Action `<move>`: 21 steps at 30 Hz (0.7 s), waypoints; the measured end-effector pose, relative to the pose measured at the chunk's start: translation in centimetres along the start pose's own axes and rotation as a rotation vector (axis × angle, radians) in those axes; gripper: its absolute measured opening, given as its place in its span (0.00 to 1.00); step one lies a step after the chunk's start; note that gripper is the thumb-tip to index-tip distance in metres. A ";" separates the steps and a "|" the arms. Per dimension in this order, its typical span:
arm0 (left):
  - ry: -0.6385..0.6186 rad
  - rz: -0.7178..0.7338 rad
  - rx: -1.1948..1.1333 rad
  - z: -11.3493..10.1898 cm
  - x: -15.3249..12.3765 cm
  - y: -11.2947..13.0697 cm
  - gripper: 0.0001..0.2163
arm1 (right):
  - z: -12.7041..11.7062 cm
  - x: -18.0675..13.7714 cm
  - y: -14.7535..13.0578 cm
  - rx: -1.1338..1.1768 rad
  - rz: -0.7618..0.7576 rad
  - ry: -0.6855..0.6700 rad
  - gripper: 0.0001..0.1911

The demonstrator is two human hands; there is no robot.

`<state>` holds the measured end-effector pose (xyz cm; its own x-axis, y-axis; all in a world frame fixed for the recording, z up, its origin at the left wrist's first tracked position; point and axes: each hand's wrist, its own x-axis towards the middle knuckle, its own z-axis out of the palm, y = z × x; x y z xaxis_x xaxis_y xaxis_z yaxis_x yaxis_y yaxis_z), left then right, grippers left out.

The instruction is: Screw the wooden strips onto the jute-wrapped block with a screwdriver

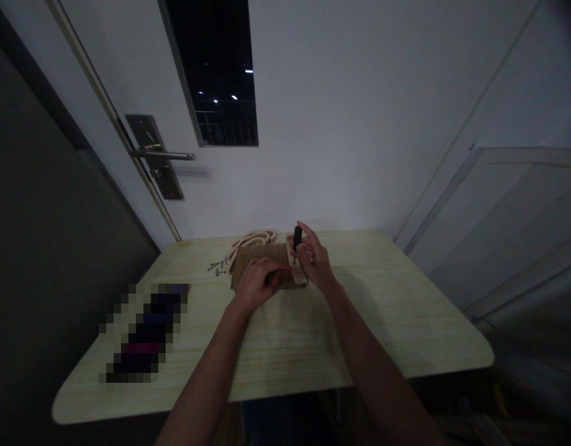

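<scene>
My right hand [313, 257] is closed round a screwdriver [297, 237] with a black handle, held upright. Its lower end points down at a pale wooden piece [298, 274], and the exact contact is too small to make out. That piece lies along the right side of a rough brown board [252, 253]. On top of the board rests my left hand [260, 279], its index finger stretched right to the pale piece near the screwdriver's lower end. Its palm and some fingers are hidden.
Several curved pale strips [262, 236] lie behind the board. Several small screws [217, 266] are scattered left of it. A blurred dark object [148, 331] lies on the left of the table [295, 353]. A white door with a metal handle [174, 155] stands behind.
</scene>
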<state>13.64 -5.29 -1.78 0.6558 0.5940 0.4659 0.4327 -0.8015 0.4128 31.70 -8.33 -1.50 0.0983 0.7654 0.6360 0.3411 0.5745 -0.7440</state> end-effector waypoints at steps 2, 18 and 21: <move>0.004 0.000 0.003 0.0 0.0 0.0 0.13 | 0.1 0.0 0.2 -0.003 0.004 0.013 0.26; -0.019 0.022 -0.005 -0.2 0.0 0.1 0.13 | -0.1 0.0 -0.1 -0.043 -0.015 0.060 0.23; -0.027 0.028 -0.004 -0.4 0.1 0.2 0.12 | -0.1 0.0 -0.1 -0.044 -0.029 0.058 0.23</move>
<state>13.54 -5.42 -1.32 0.6843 0.5692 0.4557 0.4115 -0.8174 0.4031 31.70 -8.43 -1.39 0.1414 0.7294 0.6693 0.3856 0.5821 -0.7159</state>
